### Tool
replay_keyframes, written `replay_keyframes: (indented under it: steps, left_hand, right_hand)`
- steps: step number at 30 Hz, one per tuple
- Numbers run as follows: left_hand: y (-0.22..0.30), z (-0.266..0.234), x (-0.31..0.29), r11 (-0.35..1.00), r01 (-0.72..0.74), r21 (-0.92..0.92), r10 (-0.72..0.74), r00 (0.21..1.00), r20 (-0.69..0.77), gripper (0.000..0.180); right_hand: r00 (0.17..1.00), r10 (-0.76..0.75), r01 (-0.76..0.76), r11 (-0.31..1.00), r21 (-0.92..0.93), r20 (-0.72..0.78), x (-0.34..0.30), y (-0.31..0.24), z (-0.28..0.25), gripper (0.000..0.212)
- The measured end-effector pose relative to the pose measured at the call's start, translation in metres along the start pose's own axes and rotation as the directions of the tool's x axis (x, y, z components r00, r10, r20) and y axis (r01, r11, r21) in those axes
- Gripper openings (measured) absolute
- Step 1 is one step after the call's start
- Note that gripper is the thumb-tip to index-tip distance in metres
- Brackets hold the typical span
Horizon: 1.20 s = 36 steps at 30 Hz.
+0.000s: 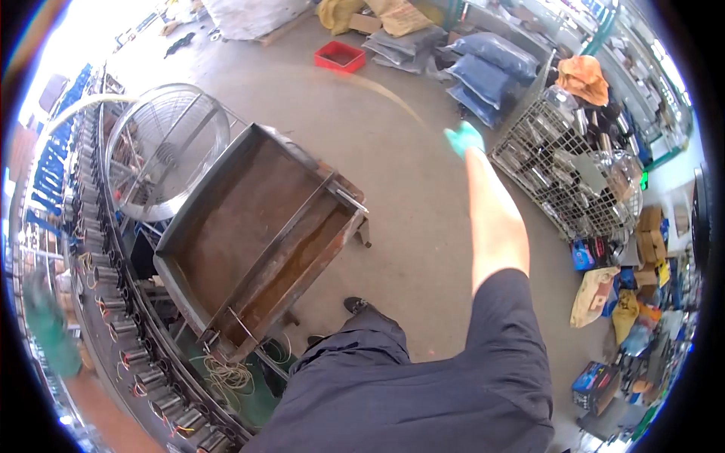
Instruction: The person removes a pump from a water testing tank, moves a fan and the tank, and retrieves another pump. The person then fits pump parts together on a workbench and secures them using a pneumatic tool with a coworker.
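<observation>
The right hand (465,140), in a green glove with fingers seemingly parted, shows nothing held; just beside it stands the grey wire-mesh cage (530,167). The left hand (49,325), also green-gloved, is too blurred to tell its grip; to its right runs a row of silver metal cylinders (110,303). A careless sweep of the 2 gloves could snag thin coloured leads (87,259) or catch the mesh.

The floor (411,226) is greyish; shelving (604,32) stands right; light (83,38) glares left.
</observation>
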<state>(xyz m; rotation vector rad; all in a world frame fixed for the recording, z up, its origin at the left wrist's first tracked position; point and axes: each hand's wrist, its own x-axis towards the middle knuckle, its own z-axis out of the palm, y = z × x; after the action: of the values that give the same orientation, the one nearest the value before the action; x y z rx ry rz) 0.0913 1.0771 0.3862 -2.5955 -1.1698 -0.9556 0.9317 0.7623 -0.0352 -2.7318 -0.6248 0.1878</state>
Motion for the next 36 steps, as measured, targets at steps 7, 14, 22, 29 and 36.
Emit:
replay_keyframes:
  steps: [7, 14, 22, 29, 36]
  left_hand:
    - [0.353, 0.232, 0.018, 0.885, -0.221, -0.410, 0.415, 0.773, 0.480, 0.030]
    - [0.479, 0.361, -0.057, 0.547, -0.671, -0.501, 0.829, 0.350, 0.437, 0.015]
    - [0.400, 0.323, -0.078, 0.609, -0.495, -0.620, 0.746, 0.623, 0.235, 0.049]
    - [0.214, 0.246, -0.270, 0.958, 0.182, -0.222, 0.076, 0.584, 0.808, 0.034]
    - [0.209, 0.109, -0.587, 0.361, 0.876, 0.321, -0.767, 0.082, 0.637, 0.033]
  right_hand:
    - [0.925, 0.012, 0.235, 0.768, 0.596, -0.380, -0.165, 0.029, -0.064, 0.027]
    - [0.861, -0.508, 0.364, 0.669, 0.649, 0.040, -0.281, -0.059, -0.098, 0.027]
    - [0.852, -0.491, 0.518, 0.843, 0.146, -0.183, -0.228, -0.051, -0.109, 0.019]
    - [0.787, -0.616, 0.614, 0.787, 0.063, 0.025, -0.172, -0.093, -0.071, 0.026]
    - [0.820, -0.385, 0.352, 0.923, 0.159, 0.424, -0.171, -0.070, 0.098, 0.032]
